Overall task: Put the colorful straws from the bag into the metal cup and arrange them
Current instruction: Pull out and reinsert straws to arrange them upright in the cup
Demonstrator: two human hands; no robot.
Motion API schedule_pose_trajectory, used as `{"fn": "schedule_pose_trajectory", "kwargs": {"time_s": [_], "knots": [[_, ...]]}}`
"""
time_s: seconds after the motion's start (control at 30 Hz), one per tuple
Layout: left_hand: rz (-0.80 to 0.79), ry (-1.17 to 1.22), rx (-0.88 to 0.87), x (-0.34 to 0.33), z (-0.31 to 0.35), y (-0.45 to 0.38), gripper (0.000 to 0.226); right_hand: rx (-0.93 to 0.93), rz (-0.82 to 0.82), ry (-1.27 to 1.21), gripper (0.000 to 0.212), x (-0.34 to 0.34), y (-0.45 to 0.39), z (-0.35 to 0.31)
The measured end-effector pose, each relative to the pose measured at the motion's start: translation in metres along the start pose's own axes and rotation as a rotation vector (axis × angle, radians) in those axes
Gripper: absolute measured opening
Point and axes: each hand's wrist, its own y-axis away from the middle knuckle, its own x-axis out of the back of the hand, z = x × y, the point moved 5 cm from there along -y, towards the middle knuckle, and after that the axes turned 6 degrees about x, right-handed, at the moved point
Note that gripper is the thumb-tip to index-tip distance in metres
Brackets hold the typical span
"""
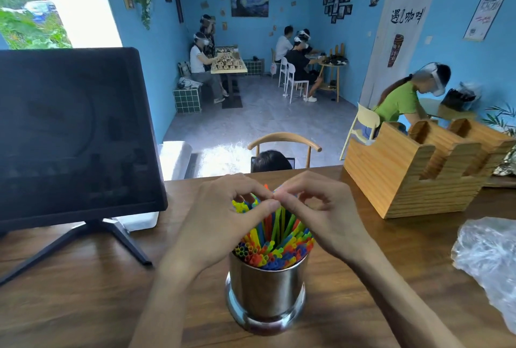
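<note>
the metal cup [266, 289] stood near the bench's [83, 305] front edge, full of colorful straws [275, 247]; left hand [223, 224] and right hand [321, 216] pinched their tips together.

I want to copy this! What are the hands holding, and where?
Both the left hand and the right hand pinch the straws by their top ends, the straws standing in the metal cup.

Metal cup [265, 289] packed with colorful straws [275, 247] upright on table [83, 305], below and between left hand [223, 222] and right hand [321, 216], whose curled fingertips meet above it, pinching straw tops; crumpled bag [488, 258] far right of right hand.
</note>
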Motion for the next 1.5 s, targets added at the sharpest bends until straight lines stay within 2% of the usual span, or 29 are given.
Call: {"fn": "schedule_pose_trajectory", "kwargs": {"time_s": [0.07,0.17,0.3,0.43,0.63,0.73,0.83,0.97,1.13,1.23,1.33,1.5], "knots": [[-0.002,-0.007,-0.009,-0.001,0.0,0.001,0.009,-0.034,0.03,0.012,0.024,0.006,0.003,0.005],[-0.025,0.0,-0.005,-0.005,0.0,0.0,0.001,-0.2,0.115,-0.163,0.036,0.025,0.007,0.017],[-0.045,0.002,-0.006,-0.009,0.001,-0.002,0.002,-0.44,-0.16,-0.283,0.053,0.03,0.019,0.038],[-0.06,-0.014,-0.006,-0.011,-0.001,-0.002,0.004,-0.535,-0.335,-0.325,0.051,0.021,0.029,0.045],[-0.062,-0.021,0.022,-0.015,-0.009,-0.004,0.001,-0.564,-0.298,-0.407,0.033,0.02,0.028,0.051],[-0.058,-0.028,0.025,-0.016,-0.012,-0.006,0.002,-0.567,-0.288,-0.387,0.033,0.024,0.025,0.052],[-0.051,-0.027,0.027,-0.019,-0.013,-0.006,0.001,-0.557,-0.323,-0.35,0.033,0.027,0.022,0.051],[-0.048,-0.02,0.037,-0.022,-0.014,-0.006,0.001,-0.554,-0.387,-0.347,0.024,0.028,0.017,0.048],[-0.024,-0.055,0.031,-0.021,-0.013,-0.003,0.001,-0.541,-0.442,-0.338,0.022,0.026,0.009,0.043],[-0.017,-0.061,0.053,-0.02,-0.012,0.002,0.002,-0.498,-0.415,-0.285,0.032,0.025,0.002,0.04],[-0.011,-0.069,0.056,-0.02,-0.007,0.004,0.005,-0.483,-0.356,-0.311,0.044,0.028,-0.007,0.04],[-0.022,-0.059,0.051,-0.022,0.005,0.005,0.03,-0.432,-0.319,-0.468,0.027,0.027,-0.027,0.021]]}}
